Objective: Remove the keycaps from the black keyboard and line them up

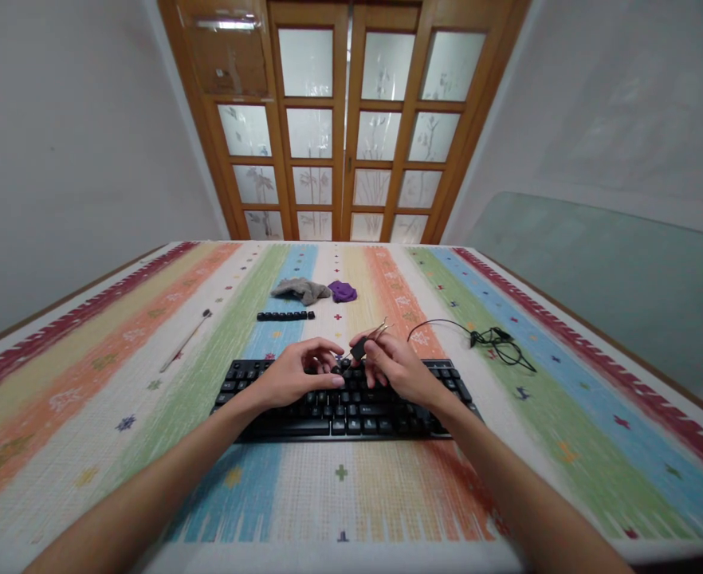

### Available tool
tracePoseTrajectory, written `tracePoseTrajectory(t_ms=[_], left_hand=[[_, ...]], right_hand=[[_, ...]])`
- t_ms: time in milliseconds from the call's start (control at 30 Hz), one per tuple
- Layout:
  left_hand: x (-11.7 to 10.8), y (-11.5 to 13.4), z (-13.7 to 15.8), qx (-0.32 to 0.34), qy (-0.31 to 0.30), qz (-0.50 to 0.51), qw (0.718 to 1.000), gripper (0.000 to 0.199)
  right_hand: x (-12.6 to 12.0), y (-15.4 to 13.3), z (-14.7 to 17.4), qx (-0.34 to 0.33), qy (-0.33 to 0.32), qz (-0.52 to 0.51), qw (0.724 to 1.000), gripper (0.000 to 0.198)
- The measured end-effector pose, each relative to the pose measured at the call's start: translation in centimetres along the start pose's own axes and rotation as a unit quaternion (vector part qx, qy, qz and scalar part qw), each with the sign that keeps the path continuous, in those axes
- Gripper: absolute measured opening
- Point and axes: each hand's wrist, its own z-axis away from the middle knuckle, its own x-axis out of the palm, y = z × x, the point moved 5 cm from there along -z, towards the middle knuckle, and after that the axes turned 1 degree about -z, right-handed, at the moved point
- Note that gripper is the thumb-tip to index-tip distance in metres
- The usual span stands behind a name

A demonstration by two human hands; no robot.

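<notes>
Here, far to the left on the striped table cover [88, 383], a thin stick-like tool [185, 341] lies at a slant, its dark tip pointing away; what it is exactly is too small to tell. Further right, a short row of loose black keycaps [285, 316] sits beyond the keyboard, and behind it lie a crumpled grey cloth [301, 289] and, just beside that, a small purple cloth [343, 292].

The black keyboard [343, 402] lies across the middle of the cover, near the front edge. Its upper middle rows are hidden under both hands. The left hand [295, 375] rests on the keys with fingers curled, fingertips touching the top rows; whether it pinches a key cannot be told, since the fingers cover that spot. The right hand [399, 368] is closed around a small dark-handled tool [368, 341] with thin metal prongs poking out past the knuckles towards the back; its working end meets the left fingertips just above the keyboard, and the contact point is blurred.

To the right, a thin black cable [495, 343] runs from behind the right hand into a loose tangle on the cover, well apart from the keyboard's end. Both forearms are cut off by the bottom edge.
</notes>
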Motion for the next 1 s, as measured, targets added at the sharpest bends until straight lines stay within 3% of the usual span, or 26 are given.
tracePoseTrajectory(t_ms=[233, 400, 600, 767, 1000], left_hand=[[0.6, 0.1, 0.0, -0.024, -0.030, 0.089, 0.995, 0.052], [0.6, 0.3, 0.1, -0.016, -0.040, 0.083, 0.996, 0.050], [0.1, 1.2, 0.5, 0.039, 0.002, -0.062, 0.997, 0.033], [-0.1, 2.9, 0.9, 0.129, 0.039, -0.222, 0.966, 0.017], [0.3, 3.5, 0.6, 0.191, 0.043, -0.275, 0.941, 0.008]], right_hand=[[0.0, 0.6, 0.1, 0.010, -0.018, -0.075, 0.997, 0.052], [0.0, 0.5, 0.1, 0.011, -0.009, -0.081, 0.997, 0.054], [-0.1, 0.5, 0.3, 0.014, 0.015, -0.040, 0.999, 0.049], [-0.1, 0.2, 0.5, -0.006, 0.035, -0.003, 0.999, 0.042], [-0.1, -0.6, 0.8, -0.031, 0.069, 0.126, 0.989, 0.032]])
